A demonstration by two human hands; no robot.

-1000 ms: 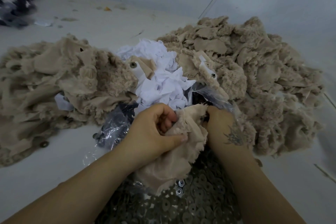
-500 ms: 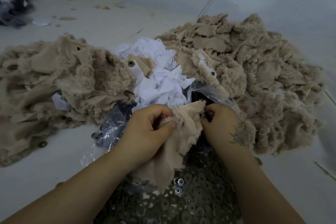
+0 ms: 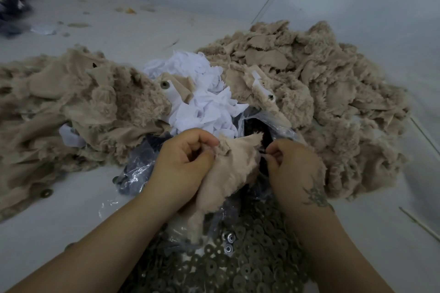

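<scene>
A garment workshop, this: heaps of beige fleece cut-pieces (image 3: 309,83), white fabric scraps (image 3: 202,102), bagged metal washers (image 3: 238,264) across the tabletop (image 3: 71,209).

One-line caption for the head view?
Left hand grips a beige fabric piece, right hand pinches at its edge, over metal washers.

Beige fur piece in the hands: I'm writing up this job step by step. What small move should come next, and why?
Probably draw the right hand outward to spread the beige fur piece. The left hand grips it bunched near its top, the right pinches at its right edge, and its lower part hangs crumpled over the washers.
</scene>
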